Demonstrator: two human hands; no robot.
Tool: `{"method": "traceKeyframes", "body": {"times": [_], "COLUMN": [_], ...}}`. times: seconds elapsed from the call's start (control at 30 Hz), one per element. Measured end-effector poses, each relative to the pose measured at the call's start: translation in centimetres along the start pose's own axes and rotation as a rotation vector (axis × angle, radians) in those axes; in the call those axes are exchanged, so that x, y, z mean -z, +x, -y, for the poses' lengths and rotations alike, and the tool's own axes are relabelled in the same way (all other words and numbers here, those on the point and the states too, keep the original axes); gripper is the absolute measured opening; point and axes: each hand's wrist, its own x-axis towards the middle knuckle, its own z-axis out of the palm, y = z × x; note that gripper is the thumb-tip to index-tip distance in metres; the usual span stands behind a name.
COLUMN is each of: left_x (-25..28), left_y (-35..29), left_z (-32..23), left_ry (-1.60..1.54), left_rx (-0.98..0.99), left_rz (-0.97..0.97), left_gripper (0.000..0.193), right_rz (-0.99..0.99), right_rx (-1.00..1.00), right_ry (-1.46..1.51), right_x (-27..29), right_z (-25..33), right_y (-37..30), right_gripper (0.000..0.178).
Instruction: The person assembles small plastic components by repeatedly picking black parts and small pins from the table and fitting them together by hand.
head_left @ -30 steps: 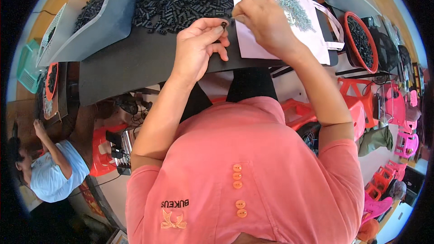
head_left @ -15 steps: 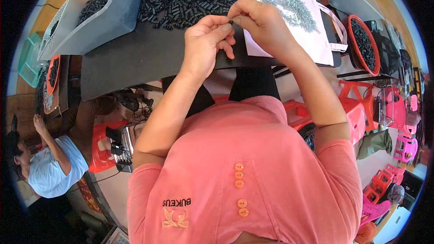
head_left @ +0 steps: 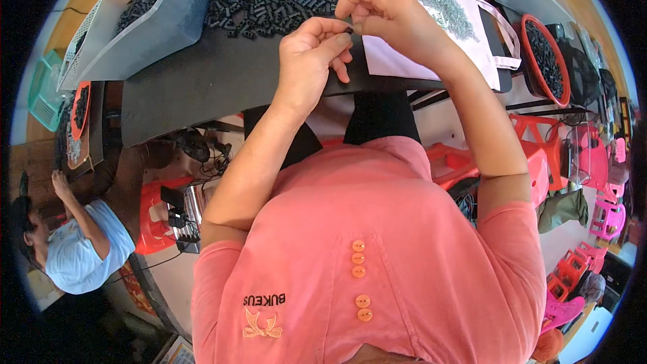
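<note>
My left hand [head_left: 311, 50] is closed in a pinch over the near edge of the black table, thumb and forefinger on a small black plastic piece [head_left: 349, 30] that shows only in part. Right beside it, my right hand [head_left: 401, 23] has its thumb and forefinger pressed together at the same piece; whatever lies between those fingertips is too small to make out. Under and beyond my right hand lies a pale pink cloth bag [head_left: 394, 66] with a heap of small, thin, shiny pieces [head_left: 448, 13] on it. Many loose black tube-shaped pieces [head_left: 269, 7] cover the far part of the table.
A translucent bin [head_left: 145, 44] of black pieces stands at the left. To the right is a red basin [head_left: 563, 98] holding more. At far left, a person in a light blue shirt [head_left: 87, 249] sits near another work surface. Red stools [head_left: 539, 138] stand at the right.
Both hands have shifted slightly, my right hand upward and a little away from the left fingertips. The black piece is now more covered by fingers. The bag appears slightly higher in view.
</note>
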Motion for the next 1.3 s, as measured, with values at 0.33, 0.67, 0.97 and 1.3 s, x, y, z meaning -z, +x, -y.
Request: {"method": "traceKeyframes", "body": {"times": [0.33,0.67,0.97,1.3], "left_x": [0.1,0.1,-0.4,-0.4], "left_y": [-0.1,-0.1,-0.3,-0.5], "left_z": [0.2,0.2,0.2,0.3], "left_ry": [0.088,0.024,0.143,0.206], "left_rx": [-0.043,-0.043,-0.106,-0.144], "left_rz": [0.021,0.019,-0.007,-0.017], "left_gripper": [0.016,0.016,0.013,0.012], "right_rz": [0.243,0.239,0.274,0.285], "right_rx": [-0.261,-0.475,-0.491,-0.557], "right_ry": [0.409,0.37,0.367,0.436], "right_x": [1.6,2.2,2.5,2.5], "right_z": [0.4,2.1,2.0,2.6], "right_y": [1.4,2.5,2.7,2.6], "right_gripper": [0.027,0.03,0.039,0.043]}}
